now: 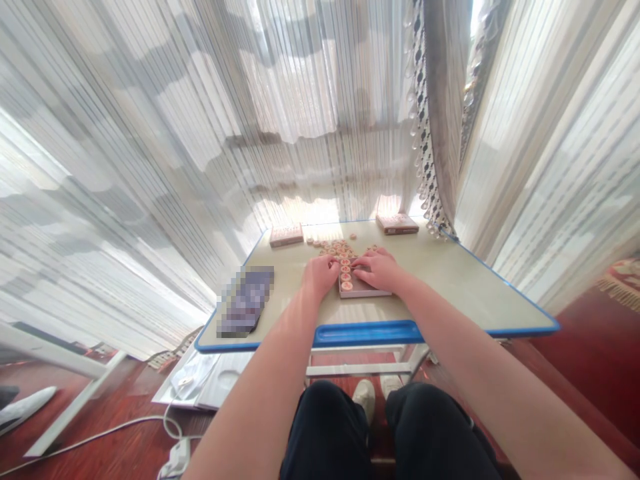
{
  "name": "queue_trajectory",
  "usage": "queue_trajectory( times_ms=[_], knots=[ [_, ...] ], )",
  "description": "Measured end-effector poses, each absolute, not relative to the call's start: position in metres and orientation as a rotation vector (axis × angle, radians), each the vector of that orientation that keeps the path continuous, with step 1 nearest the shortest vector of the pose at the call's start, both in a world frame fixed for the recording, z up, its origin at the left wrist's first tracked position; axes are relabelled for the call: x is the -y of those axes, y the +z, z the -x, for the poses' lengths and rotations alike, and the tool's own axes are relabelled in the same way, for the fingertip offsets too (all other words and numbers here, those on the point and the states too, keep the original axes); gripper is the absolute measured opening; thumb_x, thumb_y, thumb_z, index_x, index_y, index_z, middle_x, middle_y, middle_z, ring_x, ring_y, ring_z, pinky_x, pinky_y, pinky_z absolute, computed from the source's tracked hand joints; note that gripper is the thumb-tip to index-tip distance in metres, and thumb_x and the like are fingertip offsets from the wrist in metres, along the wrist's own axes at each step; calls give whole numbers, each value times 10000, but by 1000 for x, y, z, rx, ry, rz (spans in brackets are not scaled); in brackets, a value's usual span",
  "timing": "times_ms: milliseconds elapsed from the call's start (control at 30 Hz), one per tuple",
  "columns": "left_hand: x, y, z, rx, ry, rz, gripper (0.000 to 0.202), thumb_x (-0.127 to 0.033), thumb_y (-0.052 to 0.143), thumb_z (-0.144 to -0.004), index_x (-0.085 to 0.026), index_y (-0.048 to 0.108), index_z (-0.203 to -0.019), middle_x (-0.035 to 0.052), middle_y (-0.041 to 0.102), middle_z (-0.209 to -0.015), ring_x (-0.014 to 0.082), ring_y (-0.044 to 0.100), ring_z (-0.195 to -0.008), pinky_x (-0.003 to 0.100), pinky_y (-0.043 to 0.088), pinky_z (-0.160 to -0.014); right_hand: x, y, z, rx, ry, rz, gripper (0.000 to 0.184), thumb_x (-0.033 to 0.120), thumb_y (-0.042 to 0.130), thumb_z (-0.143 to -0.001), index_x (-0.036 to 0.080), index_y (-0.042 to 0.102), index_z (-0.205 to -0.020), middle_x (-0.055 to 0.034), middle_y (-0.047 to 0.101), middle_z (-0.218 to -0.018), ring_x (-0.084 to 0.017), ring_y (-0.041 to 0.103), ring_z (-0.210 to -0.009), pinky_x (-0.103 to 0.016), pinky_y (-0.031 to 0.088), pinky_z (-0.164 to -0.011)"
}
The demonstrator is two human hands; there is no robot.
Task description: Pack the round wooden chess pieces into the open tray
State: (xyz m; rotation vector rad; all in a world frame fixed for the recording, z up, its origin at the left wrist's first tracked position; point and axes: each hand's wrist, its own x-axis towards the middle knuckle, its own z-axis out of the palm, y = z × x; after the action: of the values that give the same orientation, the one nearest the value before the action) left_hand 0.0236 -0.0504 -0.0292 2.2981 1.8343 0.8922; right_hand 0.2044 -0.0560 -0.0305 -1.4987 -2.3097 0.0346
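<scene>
A shallow open box (367,293) lies on the table in front of me. Along its left side runs a column of round xiangqi pieces (346,277) with red markings. My left hand (322,272) is at the box's left edge, fingers curled together; whatever they may hold is hidden. Over the right part of the box is my right hand (380,269), its fingers apart and the tips close to the column. Just beyond the box, a loose heap of xiangqi pieces (337,248) is spread on the tabletop, partly behind my hands.
Two closed boxes stand at the back of the blue-edged table (460,293): one left (287,235), one right (397,225). A blurred dark flat object (246,301) lies at the left. Sheer curtains (310,100) hang behind. A power strip (176,459) is on the floor.
</scene>
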Motion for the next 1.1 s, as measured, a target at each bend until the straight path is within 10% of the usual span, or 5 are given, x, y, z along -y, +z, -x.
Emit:
queue_trajectory(
  times_ms=[1100],
  knots=[
    [53,-25,-15,-2189,861,-2041,282,-246,419,-799,-200,686,-874,107,697,-913,230,620,-870,287,426,-731,51,-28,-214,2138,21,1560,301,214,469,-789,190,678,-1003,-45,675,-1039,-204,546,-982,-313,361,-933]
  ],
)
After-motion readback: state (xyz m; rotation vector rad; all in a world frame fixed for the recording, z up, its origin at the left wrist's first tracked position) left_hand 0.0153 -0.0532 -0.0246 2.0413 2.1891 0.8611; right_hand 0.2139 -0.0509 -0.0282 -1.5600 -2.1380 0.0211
